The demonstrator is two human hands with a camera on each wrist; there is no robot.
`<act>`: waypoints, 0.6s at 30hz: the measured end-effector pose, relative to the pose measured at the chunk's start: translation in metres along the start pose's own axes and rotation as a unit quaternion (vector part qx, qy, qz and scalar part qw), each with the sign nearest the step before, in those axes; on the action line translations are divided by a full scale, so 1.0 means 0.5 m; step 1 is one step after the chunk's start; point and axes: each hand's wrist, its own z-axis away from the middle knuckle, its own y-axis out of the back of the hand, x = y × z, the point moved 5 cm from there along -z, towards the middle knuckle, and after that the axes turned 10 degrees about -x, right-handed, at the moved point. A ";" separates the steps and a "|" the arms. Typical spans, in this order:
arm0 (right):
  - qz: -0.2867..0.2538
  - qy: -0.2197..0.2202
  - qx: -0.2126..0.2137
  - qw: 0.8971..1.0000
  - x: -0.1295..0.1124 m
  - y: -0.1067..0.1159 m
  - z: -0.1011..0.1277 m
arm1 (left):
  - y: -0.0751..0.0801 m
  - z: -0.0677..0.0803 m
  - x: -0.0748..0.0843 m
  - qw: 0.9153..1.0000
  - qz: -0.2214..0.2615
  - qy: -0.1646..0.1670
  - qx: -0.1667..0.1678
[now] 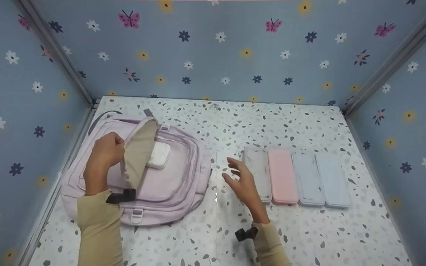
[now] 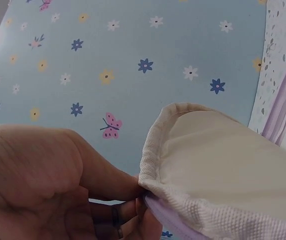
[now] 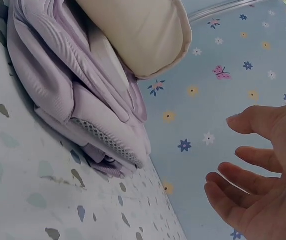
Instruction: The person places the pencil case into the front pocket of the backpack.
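Pinching the rim of a flap [image 1: 140,153] between the thumb and bent fingers of the left hand [image 1: 104,156]; holding that flap up on edge, beige lining turned toward the right

Spreading the right hand [image 1: 243,183] in the air, fingers apart and slightly bent, thumb off to one side, with hold of nothing; hovering between the bag [image 1: 199,166] and a row of boxes, nearer the row, overlapping the edge of the grey box [image 1: 261,173] in the head view

Just right of the flap and partly hidden by it, a white box [image 1: 160,155] with rounded corners, within the front pocket of the bag

Around all that, the lilac bag itself, lying flat on the left half of the table [image 1: 309,236], with one buckle [image 1: 137,216] at the near edge and a dark loop at the far left corner

To the right of the right hand, lying lengthwise side by side: the grey box, then a pink box [image 1: 283,177], then two pale blue boxes [image 1: 310,179]

At both wrists, beige sleeves [image 1: 100,229] and black clips [image 1: 121,197]

Farther out, speckled white tabletop, then blue walls [image 1: 213,51] with flowers and butterflies, joined at the corners by metal rails [image 1: 392,68]
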 end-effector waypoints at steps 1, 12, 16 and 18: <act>0.005 -0.006 0.005 1.000 0.003 0.006 0.006 | 0.000 0.000 0.000 1.000 -0.003 0.000 0.001; 0.038 -0.021 0.071 0.997 0.035 0.064 0.058 | 0.000 -0.004 -0.004 1.000 0.001 0.008 0.000; 0.074 -0.056 0.094 0.991 0.045 0.083 0.074 | -0.002 -0.003 -0.005 1.000 0.002 0.010 0.000; 0.101 -0.085 0.100 0.986 0.051 0.091 0.082 | -0.003 -0.002 -0.005 1.000 0.003 0.011 -0.001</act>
